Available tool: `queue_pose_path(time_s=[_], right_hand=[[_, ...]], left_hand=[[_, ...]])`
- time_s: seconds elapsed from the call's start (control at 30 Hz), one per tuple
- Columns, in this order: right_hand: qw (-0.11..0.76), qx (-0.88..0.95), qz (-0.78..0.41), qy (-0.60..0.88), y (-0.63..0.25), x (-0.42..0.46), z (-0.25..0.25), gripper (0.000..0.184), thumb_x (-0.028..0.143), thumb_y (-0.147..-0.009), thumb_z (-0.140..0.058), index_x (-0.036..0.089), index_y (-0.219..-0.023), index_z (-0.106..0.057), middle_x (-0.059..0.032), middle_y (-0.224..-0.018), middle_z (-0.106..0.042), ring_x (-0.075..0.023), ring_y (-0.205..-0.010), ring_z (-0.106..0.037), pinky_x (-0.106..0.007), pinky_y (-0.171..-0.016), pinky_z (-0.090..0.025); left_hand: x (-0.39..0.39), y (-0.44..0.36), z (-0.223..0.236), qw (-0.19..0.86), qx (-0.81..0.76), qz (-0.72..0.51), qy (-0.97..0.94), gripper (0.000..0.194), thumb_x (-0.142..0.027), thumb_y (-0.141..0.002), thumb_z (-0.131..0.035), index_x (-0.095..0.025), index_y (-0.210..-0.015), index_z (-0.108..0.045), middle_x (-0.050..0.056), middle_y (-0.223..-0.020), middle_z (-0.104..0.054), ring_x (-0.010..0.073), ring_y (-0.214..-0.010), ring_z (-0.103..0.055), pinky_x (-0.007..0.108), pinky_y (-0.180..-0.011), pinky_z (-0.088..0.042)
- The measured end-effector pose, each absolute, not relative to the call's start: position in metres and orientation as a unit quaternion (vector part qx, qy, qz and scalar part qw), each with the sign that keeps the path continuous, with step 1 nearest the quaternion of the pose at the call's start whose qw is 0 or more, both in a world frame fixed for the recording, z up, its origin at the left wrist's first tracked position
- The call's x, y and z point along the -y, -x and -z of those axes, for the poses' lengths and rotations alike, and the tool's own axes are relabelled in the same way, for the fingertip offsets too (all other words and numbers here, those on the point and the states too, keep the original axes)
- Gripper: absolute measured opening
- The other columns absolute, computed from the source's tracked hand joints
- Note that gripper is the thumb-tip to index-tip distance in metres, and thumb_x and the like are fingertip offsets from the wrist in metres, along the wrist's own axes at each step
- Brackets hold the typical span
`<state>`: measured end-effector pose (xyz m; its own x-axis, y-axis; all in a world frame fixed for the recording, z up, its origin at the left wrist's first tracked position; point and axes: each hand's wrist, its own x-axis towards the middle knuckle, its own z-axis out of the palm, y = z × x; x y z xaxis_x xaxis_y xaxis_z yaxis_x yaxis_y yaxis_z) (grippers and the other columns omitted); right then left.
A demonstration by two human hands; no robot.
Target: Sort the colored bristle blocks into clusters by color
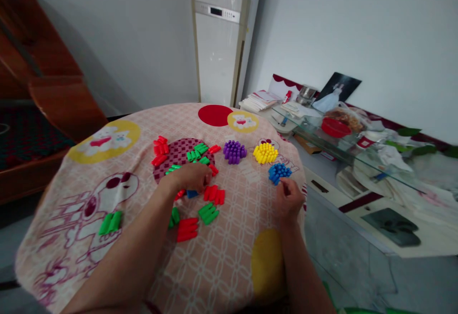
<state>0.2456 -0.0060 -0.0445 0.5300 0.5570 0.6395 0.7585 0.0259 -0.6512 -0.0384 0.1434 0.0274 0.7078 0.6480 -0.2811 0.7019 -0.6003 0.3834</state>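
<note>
My left hand (195,176) is closed in a pinch above scattered small tube-like plastic pieces; its fingertips hide whatever they hold. Under it a blue piece (192,193) shows, beside red pieces (214,194) and green pieces (196,152) lying on their sides. At the near edge of a cluster of upright blue pieces (279,173), my right hand (289,198) has its fingers pinched together. Whether a piece is between them cannot be made out. Purple pieces (234,152) and yellow pieces (265,153) stand upright in two tight clusters farther back.
A patterned pink cloth (229,256) covers the round table. More green pieces (110,223) lie at the left and red ones (187,229) nearer me. To the right, a glass-topped cabinet (332,144) carries papers, a red bowl (335,127) and bags. A wooden chair (64,99) stands left.
</note>
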Motion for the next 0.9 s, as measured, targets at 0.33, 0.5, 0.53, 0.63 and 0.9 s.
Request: queue_pose_path(time_s=[0.33, 0.5, 0.53, 0.63, 0.9], right_hand=[[0.485, 0.631, -0.181, 0.578, -0.208, 0.006, 0.038, 0.026, 0.036, -0.081, -0.063, 0.016, -0.096, -0.073, 0.0035, -0.061, -0.056, -0.01, -0.051, -0.047, -0.021, -0.05, -0.038], [0.497, 0.62, -0.251, 0.553, -0.207, 0.004, 0.037, 0.018, 0.033, -0.081, -0.063, 0.016, -0.083, -0.071, 0.0035, -0.062, -0.054, -0.0093, -0.054, -0.046, -0.021, -0.05, -0.036], [0.505, 0.612, -0.254, 0.554, -0.209, 0.004, 0.037, 0.017, 0.033, -0.08, -0.064, 0.016, -0.08, -0.07, 0.0032, -0.062, -0.055, -0.0094, -0.054, -0.046, -0.021, -0.05, -0.036], [0.567, 0.54, -0.222, 0.581, -0.217, 0.003, 0.037, 0.019, 0.036, -0.076, -0.068, 0.016, -0.077, -0.067, 0.0031, -0.061, -0.057, -0.0103, -0.053, -0.049, -0.021, -0.05, -0.038], [0.626, 0.274, 0.037, 0.729, -0.276, 0.004, 0.045, 0.03, 0.043, -0.072, -0.068, 0.014, -0.079, -0.067, -0.0024, -0.061, -0.064, -0.0174, -0.052, -0.058, -0.028, -0.052, -0.045]], left_hand=[[-0.111, -0.012, -0.03, 0.404, -0.297, -0.254, -0.827, 0.02, -0.027, -0.075, -0.067, -0.015, -0.091, -0.065, 0.0, -0.07, -0.065, 0.0127, -0.065, -0.06, 0.022, -0.061, -0.045], [-0.085, -0.046, -0.014, 0.417, -0.258, -0.27, -0.829, 0.01, -0.021, -0.079, -0.065, -0.015, -0.086, -0.066, 0.002, -0.076, -0.067, 0.0121, -0.068, -0.062, 0.021, -0.061, -0.047], [-0.083, -0.048, -0.013, 0.411, -0.254, -0.273, -0.832, 0.01, -0.019, -0.079, -0.064, -0.015, -0.088, -0.066, 0.002, -0.078, -0.068, 0.0122, -0.07, -0.063, 0.021, -0.063, -0.048], [-0.083, -0.048, -0.013, 0.395, -0.252, -0.288, -0.835, 0.021, -0.015, -0.078, -0.063, -0.015, -0.099, -0.067, 0.004, -0.088, -0.07, 0.0134, -0.077, -0.065, 0.023, -0.068, -0.051], [-0.095, -0.022, -0.009, 0.39, -0.284, -0.282, -0.829, 0.018, -0.018, -0.081, -0.059, -0.015, -0.096, -0.069, 0.005, -0.086, -0.073, 0.0149, -0.076, -0.067, 0.024, -0.068, -0.051]])
